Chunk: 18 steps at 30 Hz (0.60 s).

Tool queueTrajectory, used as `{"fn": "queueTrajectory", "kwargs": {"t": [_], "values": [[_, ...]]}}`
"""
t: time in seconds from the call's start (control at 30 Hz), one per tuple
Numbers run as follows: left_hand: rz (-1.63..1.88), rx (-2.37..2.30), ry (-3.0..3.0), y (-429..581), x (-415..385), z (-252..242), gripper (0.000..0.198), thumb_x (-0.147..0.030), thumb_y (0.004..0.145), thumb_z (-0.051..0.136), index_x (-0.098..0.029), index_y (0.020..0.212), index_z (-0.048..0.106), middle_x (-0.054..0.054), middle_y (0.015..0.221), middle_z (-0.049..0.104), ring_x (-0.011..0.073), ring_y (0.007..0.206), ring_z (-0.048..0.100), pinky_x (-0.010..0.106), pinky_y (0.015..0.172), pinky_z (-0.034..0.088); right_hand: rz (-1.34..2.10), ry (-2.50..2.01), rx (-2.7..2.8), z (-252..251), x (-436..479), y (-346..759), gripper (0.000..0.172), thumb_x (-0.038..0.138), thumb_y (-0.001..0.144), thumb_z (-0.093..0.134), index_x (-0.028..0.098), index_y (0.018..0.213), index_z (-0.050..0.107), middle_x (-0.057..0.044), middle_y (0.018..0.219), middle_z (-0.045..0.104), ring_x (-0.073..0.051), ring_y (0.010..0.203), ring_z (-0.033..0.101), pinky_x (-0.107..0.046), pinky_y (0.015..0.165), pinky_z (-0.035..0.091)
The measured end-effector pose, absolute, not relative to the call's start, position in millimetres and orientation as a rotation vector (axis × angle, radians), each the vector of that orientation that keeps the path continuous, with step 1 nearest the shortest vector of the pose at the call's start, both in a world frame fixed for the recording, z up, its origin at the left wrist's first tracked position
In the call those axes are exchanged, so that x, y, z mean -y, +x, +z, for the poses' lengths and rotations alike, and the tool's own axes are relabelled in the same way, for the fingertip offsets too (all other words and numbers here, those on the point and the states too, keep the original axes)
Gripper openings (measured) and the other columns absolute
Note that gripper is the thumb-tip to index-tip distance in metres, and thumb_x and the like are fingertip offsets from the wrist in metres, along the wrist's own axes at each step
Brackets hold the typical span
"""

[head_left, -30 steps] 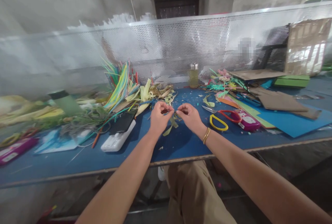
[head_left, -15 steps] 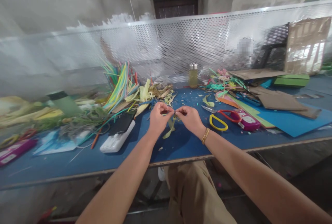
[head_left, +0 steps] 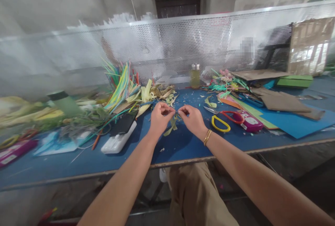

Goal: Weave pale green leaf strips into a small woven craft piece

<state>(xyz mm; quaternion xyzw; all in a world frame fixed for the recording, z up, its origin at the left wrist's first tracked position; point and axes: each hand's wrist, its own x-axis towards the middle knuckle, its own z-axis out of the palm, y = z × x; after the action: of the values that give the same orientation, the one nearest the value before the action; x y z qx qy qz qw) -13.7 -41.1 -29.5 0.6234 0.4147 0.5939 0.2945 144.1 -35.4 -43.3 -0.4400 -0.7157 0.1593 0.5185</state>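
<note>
Over the front middle of the table, my left hand [head_left: 161, 117] is closed in a pinch, thumb against forefinger. A pale green strip of corn husk [head_left: 171, 128] hangs just below its fingertips and seems to be held there. Facing it across a narrow gap, my right hand [head_left: 193, 118] is pinched too; whatever is between its fingertips is too small to name. Behind the left hand lies a heap of dry corn husks [head_left: 146, 91]. Red-and-yellow-handled scissors [head_left: 221, 123] rest to the right of my right hand, blades toward it.
Left of my hands, a black phone [head_left: 123, 125] lies on a white box-shaped device [head_left: 119, 142]. Coloured pipe cleaners [head_left: 123, 86] stand behind. A glass bottle [head_left: 195, 76] is at the back. On the right are a purple box [head_left: 248, 121], blue paper [head_left: 293, 121] and cardboard [head_left: 282, 100].
My fingertips have drawn slightly apart, so a small gap shows between the two hands. The husk strip below has shifted a little. The things on the table look unmoved.
</note>
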Motion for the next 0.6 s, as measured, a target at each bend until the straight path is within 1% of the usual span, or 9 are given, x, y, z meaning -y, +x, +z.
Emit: {"fn": "queueTrajectory", "kwargs": {"t": [0.2, 0.43, 0.6], "values": [[1.578, -1.113, 1.712, -13.6, 40.6, -29.5, 0.034, -0.022, 0.066, 0.073, -0.023, 0.085, 0.045, 0.001, 0.08, 0.07, 0.0194, 0.078, 0.067, 0.034, 0.079, 0.049, 0.435, -1.037, 1.741, -45.8, 33.1, 143.6, 0.012, 0.028, 0.084, 0.059, 0.023, 0.083, 0.07, -0.002, 0.081, 0.073, -0.017, 0.073, 0.064, -0.028, 0.071, 0.046], [1.551, -1.12, 1.74, -13.5, 41.4, -28.8, 0.032, -0.022, 0.067, 0.072, -0.022, 0.085, 0.046, 0.002, 0.081, 0.071, 0.0201, 0.079, 0.068, 0.035, 0.078, 0.05, 0.393, -1.057, 1.74, -42.2, 37.8, 142.3, 0.012, 0.025, 0.08, 0.058, 0.021, 0.073, 0.066, 0.0, 0.07, 0.068, -0.014, 0.065, 0.06, -0.025, 0.065, 0.043], [1.562, -1.131, 1.763, -13.9, 39.5, -30.4, 0.032, -0.02, 0.066, 0.073, -0.022, 0.085, 0.047, 0.002, 0.08, 0.071, 0.02, 0.079, 0.069, 0.034, 0.077, 0.05, 0.297, -1.046, 1.749, -41.3, 38.6, 142.3, 0.01, 0.023, 0.079, 0.057, 0.021, 0.07, 0.062, 0.001, 0.067, 0.065, -0.014, 0.064, 0.059, -0.025, 0.066, 0.042]]}}
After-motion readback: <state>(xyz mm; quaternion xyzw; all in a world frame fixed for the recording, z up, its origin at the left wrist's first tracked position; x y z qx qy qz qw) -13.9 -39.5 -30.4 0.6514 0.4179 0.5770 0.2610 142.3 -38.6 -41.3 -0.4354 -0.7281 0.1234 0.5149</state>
